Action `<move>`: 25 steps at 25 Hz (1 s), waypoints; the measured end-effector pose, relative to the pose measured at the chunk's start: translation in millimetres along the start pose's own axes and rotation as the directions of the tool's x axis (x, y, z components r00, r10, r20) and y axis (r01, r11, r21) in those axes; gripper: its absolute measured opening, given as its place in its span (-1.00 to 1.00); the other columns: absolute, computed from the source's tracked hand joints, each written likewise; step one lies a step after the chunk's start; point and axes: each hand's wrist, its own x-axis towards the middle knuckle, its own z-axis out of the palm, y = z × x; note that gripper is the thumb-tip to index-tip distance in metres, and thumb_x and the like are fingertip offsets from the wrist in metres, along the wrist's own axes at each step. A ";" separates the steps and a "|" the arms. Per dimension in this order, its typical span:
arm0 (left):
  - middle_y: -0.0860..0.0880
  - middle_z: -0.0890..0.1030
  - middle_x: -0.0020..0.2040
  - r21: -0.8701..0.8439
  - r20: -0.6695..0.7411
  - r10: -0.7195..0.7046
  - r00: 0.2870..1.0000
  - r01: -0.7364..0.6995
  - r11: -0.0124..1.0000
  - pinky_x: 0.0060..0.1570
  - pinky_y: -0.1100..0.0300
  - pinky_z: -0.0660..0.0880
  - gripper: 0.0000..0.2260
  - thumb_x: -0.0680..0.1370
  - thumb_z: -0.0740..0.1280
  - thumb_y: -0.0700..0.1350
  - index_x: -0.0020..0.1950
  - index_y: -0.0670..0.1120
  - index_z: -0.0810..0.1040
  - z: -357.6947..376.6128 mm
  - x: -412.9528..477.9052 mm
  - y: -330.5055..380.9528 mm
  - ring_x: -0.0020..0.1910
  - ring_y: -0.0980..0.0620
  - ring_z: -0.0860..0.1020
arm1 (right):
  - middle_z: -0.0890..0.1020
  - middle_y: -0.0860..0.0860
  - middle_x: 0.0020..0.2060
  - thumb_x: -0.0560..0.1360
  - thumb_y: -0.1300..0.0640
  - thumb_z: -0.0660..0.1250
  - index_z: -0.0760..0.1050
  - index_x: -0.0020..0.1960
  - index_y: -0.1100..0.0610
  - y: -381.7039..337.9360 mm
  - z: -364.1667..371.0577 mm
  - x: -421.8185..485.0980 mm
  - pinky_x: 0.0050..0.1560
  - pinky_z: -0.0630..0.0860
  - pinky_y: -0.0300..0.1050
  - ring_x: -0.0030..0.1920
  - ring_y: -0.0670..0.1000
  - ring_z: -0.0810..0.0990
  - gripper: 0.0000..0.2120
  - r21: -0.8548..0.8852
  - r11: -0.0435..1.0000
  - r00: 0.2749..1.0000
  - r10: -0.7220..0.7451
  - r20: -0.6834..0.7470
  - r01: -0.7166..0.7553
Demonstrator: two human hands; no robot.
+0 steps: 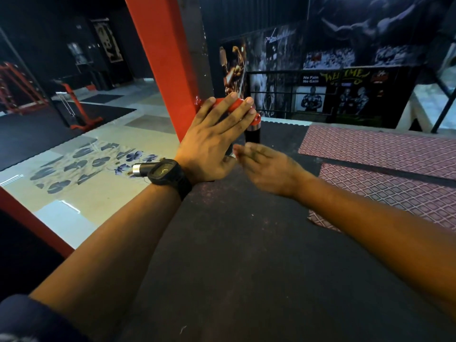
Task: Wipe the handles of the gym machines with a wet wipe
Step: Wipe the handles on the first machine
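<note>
A red handle bar (237,104) sticks out from the red machine column (162,53). My left hand (212,137), with a black watch on its wrist, lies over this bar with its fingers straight and spread. A black grip with a chrome collar (252,134) hangs down from the bar's right end. My right hand (266,166) is blurred, just below and right of that grip, with its fingers stretched left toward it. A second chrome-capped grip end (138,169) shows left of the watch. No wet wipe is plainly visible; my left palm hides whatever lies beneath it.
Dark rubber matting (246,255) covers the floor below my arms, and a red patterned mat (385,156) lies to the right. A black railing (291,95) with posters behind it stands past the handle. More red gym frames (79,112) stand far left on the tiled floor.
</note>
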 end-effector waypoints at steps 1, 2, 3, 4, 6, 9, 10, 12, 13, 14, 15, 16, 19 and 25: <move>-0.05 0.12 0.63 -0.006 0.004 -0.005 1.000 0.005 1.000 0.56 -0.11 -0.12 -0.19 0.39 0.28 0.04 0.63 -0.08 0.15 -0.8 0.6 -0.2 0.61 -0.12 0.02 | 0.49 0.25 0.38 0.66 0.18 0.02 0.47 0.37 0.31 5.4 0.1 4.2 0.54 0.11 0.10 0.48 0.20 0.35 -0.59 0.015 1.000 1.000 0.027 -0.015 -0.027; -0.05 0.12 0.63 -0.013 0.014 -0.007 1.000 0.007 1.000 0.56 -0.12 -0.10 -0.19 0.39 0.29 0.04 0.63 -0.08 0.14 -1.5 0.5 0.1 0.62 -0.12 0.02 | 0.47 0.26 0.39 0.67 0.18 0.04 0.46 0.38 0.32 7.3 -0.1 5.8 0.54 0.13 0.10 0.49 0.21 0.33 -0.60 0.020 0.999 0.999 0.042 -0.020 -0.042; -0.05 0.11 0.63 -0.015 0.023 -0.007 1.000 0.007 1.000 0.56 -0.13 -0.10 -0.19 0.40 0.28 0.05 0.63 -0.07 0.13 -2.1 0.0 0.3 0.62 -0.12 0.02 | 0.45 0.25 0.41 0.67 0.17 0.03 0.43 0.40 0.33 5.9 -1.2 4.1 0.54 0.14 0.10 0.50 0.21 0.31 -0.59 0.017 0.999 0.999 0.042 -0.011 -0.041; -0.04 0.11 0.64 -0.010 0.028 -0.006 1.000 0.006 1.000 0.56 -0.13 -0.10 -0.20 0.41 0.25 0.07 0.63 -0.07 0.13 -3.0 -0.7 0.3 0.62 -0.12 0.01 | 0.43 0.25 0.43 0.66 0.16 0.01 0.41 0.41 0.33 1.4 -0.4 -0.4 0.54 0.16 0.09 0.51 0.20 0.30 -0.57 0.005 1.000 1.000 0.016 0.011 -0.016; -0.04 0.10 0.64 -0.001 0.035 -0.007 0.999 0.007 1.000 0.56 -0.11 -0.12 -0.22 0.42 0.19 0.09 0.63 -0.07 0.12 -4.4 -1.3 1.2 0.62 -0.12 0.00 | 0.43 0.24 0.43 0.65 0.16 0.03 0.39 0.42 0.33 -3.3 0.7 -8.5 0.53 0.22 0.08 0.50 0.19 0.32 -0.57 0.017 1.000 1.000 -0.012 0.003 0.012; -0.03 0.08 0.64 0.014 0.042 -0.016 0.999 0.015 1.000 0.56 -0.09 -0.17 -0.21 0.42 0.20 0.08 0.64 -0.06 0.11 -3.7 -0.3 1.1 0.62 -0.10 -0.02 | 0.44 0.23 0.42 0.66 0.17 0.10 0.37 0.44 0.32 -4.7 4.7 -4.1 0.52 0.21 0.07 0.49 0.19 0.34 -0.59 0.015 0.998 0.994 0.058 -0.088 -0.057; -0.03 0.07 0.64 0.019 0.053 -0.016 0.998 0.015 1.000 0.56 -0.08 -0.19 -0.21 0.42 0.22 0.08 0.64 -0.05 0.10 -3.9 -0.7 0.9 0.62 -0.10 -0.03 | 0.42 0.23 0.44 0.66 0.16 0.10 0.35 0.45 0.32 -9.2 4.5 -5.7 0.53 0.19 0.07 0.50 0.18 0.32 -0.58 0.006 0.999 0.995 0.054 -0.083 -0.054; -0.02 0.06 0.64 0.024 0.060 -0.015 0.998 0.014 1.000 0.56 -0.06 -0.22 -0.21 0.43 0.19 0.08 0.64 -0.04 0.09 -4.5 -2.0 1.4 0.62 -0.09 -0.04 | 0.38 0.21 0.47 0.66 0.20 0.10 0.35 0.47 0.29 -18.9 2.6 -18.7 0.53 0.21 0.05 0.51 0.16 0.30 -0.59 0.057 0.996 0.994 0.070 -0.078 -0.066; -0.02 0.06 0.64 0.022 0.054 -0.016 0.998 0.015 1.000 0.56 -0.05 -0.23 -0.22 0.42 0.17 0.08 0.64 -0.04 0.09 -5.1 -2.6 2.0 0.62 -0.09 -0.04 | 0.40 0.19 0.46 0.67 0.24 0.11 0.38 0.46 0.28 -21.7 0.4 -24.7 0.51 0.27 0.05 0.50 0.15 0.32 -0.62 0.144 0.979 0.978 0.161 -0.131 -0.142; -0.02 0.07 0.64 0.021 0.048 -0.015 0.999 0.014 1.000 0.56 -0.06 -0.22 -0.22 0.42 0.17 0.06 0.64 -0.05 0.10 -5.8 -3.4 2.6 0.62 -0.09 -0.04 | 0.43 0.19 0.44 0.68 0.26 0.14 0.40 0.44 0.29 -25.8 -3.2 -27.1 0.47 0.34 0.06 0.48 0.15 0.36 -0.65 0.279 0.925 0.930 0.317 -0.186 -0.259; -0.02 0.07 0.64 0.028 0.045 -0.015 0.999 0.014 1.000 0.56 -0.06 -0.21 -0.22 0.42 0.18 0.05 0.64 -0.05 0.11 -5.8 -4.1 3.4 0.62 -0.09 -0.03 | 0.45 0.20 0.42 0.67 0.29 0.17 0.42 0.43 0.30 -33.7 -7.6 -25.8 0.44 0.39 0.07 0.46 0.16 0.38 -0.66 0.430 0.816 0.842 0.503 -0.198 -0.386; -0.02 0.07 0.64 0.039 0.045 -0.018 0.999 0.016 0.999 0.56 -0.08 -0.20 -0.22 0.42 0.20 0.05 0.64 -0.05 0.10 -6.0 -5.0 4.1 0.62 -0.10 -0.03 | 0.46 0.22 0.40 0.66 0.31 0.19 0.42 0.41 0.31 -46.1 -13.8 -20.6 0.43 0.40 0.07 0.45 0.18 0.40 -0.67 0.567 0.655 0.715 0.681 -0.157 -0.499; -0.02 0.07 0.64 0.047 0.053 -0.022 0.998 0.019 0.999 0.56 -0.09 -0.19 -0.22 0.42 0.20 0.06 0.64 -0.04 0.10 -6.7 -3.5 4.0 0.62 -0.10 -0.03 | 0.39 0.22 0.44 0.60 0.41 0.24 0.36 0.44 0.35 -89.1 -33.7 8.9 0.45 0.37 -0.07 0.47 0.18 0.37 -0.60 0.782 0.063 0.229 0.968 0.104 -0.621; -0.01 0.08 0.64 0.024 0.039 -0.029 0.999 0.028 0.999 0.55 -0.05 -0.24 -0.24 0.42 0.16 0.07 0.64 -0.05 0.13 -9.3 -4.4 4.8 0.62 -0.08 -0.03 | 0.30 0.20 0.50 0.64 0.28 0.19 0.24 0.51 0.31 -105.2 -47.8 68.2 0.51 0.23 -0.19 0.53 0.10 0.25 -0.55 0.770 -0.499 -0.170 0.865 0.472 -0.397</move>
